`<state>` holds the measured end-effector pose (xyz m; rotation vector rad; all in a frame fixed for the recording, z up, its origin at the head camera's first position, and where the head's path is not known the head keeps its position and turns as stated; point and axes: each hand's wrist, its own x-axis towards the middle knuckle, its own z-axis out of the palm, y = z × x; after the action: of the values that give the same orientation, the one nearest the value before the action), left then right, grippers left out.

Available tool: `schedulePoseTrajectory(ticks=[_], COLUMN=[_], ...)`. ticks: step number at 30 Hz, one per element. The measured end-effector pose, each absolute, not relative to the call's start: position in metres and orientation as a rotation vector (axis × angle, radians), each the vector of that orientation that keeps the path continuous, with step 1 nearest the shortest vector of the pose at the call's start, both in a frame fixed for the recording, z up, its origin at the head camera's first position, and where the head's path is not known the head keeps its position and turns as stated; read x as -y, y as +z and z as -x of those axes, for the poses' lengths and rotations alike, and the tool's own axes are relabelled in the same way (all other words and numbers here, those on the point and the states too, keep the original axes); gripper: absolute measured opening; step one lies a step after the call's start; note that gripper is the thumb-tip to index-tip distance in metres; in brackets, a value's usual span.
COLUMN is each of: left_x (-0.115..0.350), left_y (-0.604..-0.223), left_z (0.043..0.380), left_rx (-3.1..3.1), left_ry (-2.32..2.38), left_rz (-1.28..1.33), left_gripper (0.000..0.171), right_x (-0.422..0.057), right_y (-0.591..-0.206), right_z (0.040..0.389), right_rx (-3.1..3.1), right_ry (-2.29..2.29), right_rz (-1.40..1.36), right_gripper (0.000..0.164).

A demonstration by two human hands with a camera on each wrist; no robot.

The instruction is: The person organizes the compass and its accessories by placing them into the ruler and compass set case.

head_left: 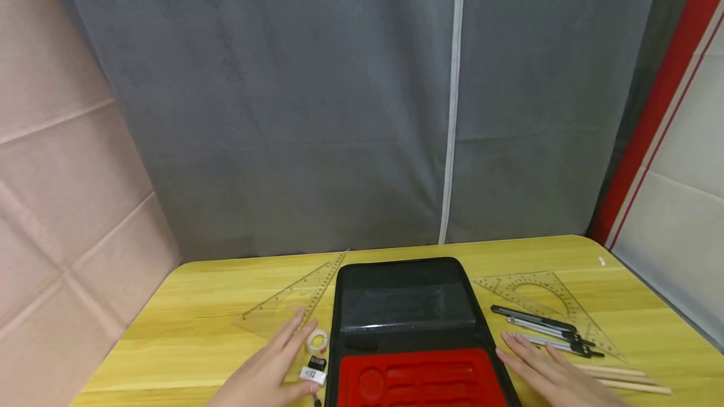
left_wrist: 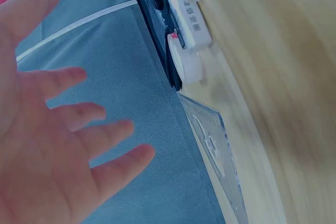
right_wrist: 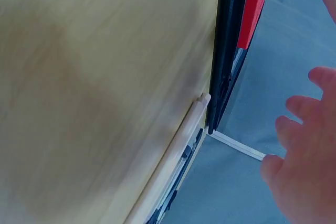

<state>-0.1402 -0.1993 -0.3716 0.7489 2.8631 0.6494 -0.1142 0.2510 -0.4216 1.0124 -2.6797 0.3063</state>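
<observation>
My left hand (head_left: 271,366) hovers with spread fingers left of an opened black case (head_left: 410,347), above an eraser (head_left: 313,375), a small black sharpener (head_left: 317,363) and a roll of white tape (head_left: 318,340). Nothing is in its grasp in the left wrist view. On the case's other side my right hand (head_left: 545,372) is held out, fingers extended and holding nothing, near two compasses (head_left: 557,344) and a black pen-like tool (head_left: 532,317). A red moulded tray (head_left: 421,382) with shaped recesses fills the case's near half; its lid leans back.
Beyond the left hand lies a clear set square (head_left: 294,294). Another clear triangle with a protractor arc (head_left: 557,294) lies on the right, partly under the tools. Several wooden pencils (head_left: 622,379) lie at the near right. A grey curtain (head_left: 311,112) hangs behind the wooden table (head_left: 226,287).
</observation>
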Motion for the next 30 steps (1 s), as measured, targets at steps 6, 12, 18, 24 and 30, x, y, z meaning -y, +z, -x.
schedulePoseTrajectory(ticks=[6, 12, 18, 24, 30], left_x=[0.197, 0.196, 0.198, 0.197, 0.192], left_y=[-0.372, -0.375, -0.380, -0.388, -0.397], left_z=[0.148, 0.160, 0.167, 0.172, 0.179], left_rx=[-2.991, -2.979, -2.976, -2.974, -2.969], left_ry=[0.571, 0.625, 0.744, 0.757, 0.758], left_rz=[-0.806, -0.775, -0.810, -0.863, -0.952], left_gripper=[0.068, 0.061, 0.055, 0.054, 0.045], right_x=[-0.255, -0.250, -0.249, -0.254, -0.264], right_y=[-0.439, -0.438, -0.432, -0.439, -0.458], right_z=[0.119, 0.114, 0.108, 0.116, 0.134], right_rx=[2.831, 2.909, 2.867, 2.968, 2.855], right_ry=[0.448, 0.607, 0.829, 1.019, 1.143], right_rz=[-1.059, -1.044, -1.083, -1.156, -1.489], right_gripper=[0.064, 0.056, 0.050, 0.047, 0.050])
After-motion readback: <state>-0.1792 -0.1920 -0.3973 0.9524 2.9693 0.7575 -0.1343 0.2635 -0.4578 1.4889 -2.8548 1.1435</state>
